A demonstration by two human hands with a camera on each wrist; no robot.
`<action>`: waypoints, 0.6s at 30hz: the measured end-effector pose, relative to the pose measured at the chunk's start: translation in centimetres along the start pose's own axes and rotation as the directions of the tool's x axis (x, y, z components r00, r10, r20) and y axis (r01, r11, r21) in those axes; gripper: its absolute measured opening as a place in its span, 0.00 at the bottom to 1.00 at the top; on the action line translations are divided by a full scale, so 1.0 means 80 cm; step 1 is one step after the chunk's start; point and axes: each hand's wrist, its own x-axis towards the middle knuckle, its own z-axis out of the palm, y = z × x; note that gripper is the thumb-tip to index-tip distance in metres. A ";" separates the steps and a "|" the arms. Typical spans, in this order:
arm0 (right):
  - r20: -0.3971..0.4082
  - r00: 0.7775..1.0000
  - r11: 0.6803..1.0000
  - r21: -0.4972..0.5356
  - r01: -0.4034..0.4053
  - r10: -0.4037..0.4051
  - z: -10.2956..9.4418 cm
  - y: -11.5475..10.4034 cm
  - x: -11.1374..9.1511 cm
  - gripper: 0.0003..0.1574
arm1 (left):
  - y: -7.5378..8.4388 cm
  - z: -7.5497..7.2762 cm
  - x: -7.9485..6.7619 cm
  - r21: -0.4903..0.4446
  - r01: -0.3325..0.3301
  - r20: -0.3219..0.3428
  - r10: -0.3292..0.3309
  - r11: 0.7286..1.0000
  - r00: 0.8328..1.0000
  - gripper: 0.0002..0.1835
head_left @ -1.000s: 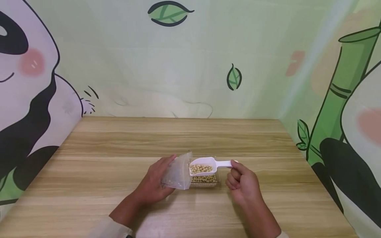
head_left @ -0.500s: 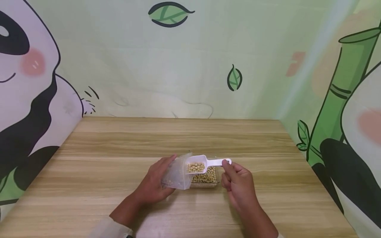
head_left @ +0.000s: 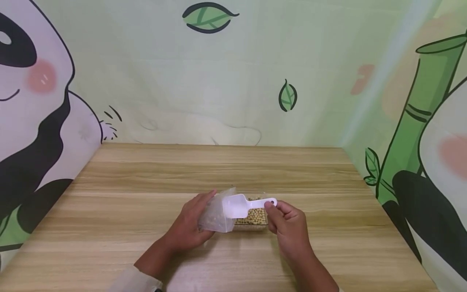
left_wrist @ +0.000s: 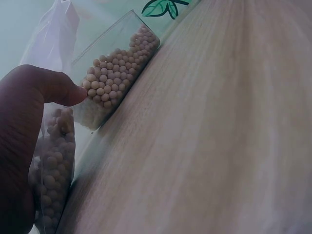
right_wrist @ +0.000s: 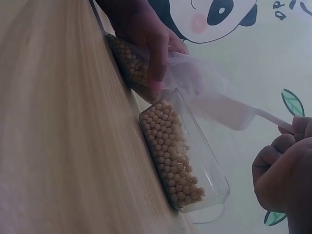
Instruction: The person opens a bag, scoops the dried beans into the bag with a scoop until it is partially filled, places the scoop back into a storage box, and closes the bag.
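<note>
A clear plastic bag with round, pale beans, like soybeans, in its bottom stands on the table. My left hand grips it from the left, thumb on the near side. My right hand pinches the end of the handle of a white scoop. The scoop is turned over, its underside facing up and its front in the bag's mouth. Just right of the bag, below the scoop, a clear rectangular container holds more of these beans. In the left wrist view, the left thumb overlaps the container's end.
The wooden table runs back to a pale green wall covering printed with pandas, leaves and bamboo. The container's wall stands close against the bag's right side.
The scoop, filled with beans before, has moved left into the bag's mouth and tipped over, and the beans have left it. The right hand moved left with it; the left hand stayed put.
</note>
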 end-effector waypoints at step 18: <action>-0.304 0.952 0.979 0.179 0.100 -0.042 -0.017 -0.010 0.014 0.19 | 0.006 -0.004 0.002 -0.010 0.032 0.029 -0.032 0.999 0.999 0.54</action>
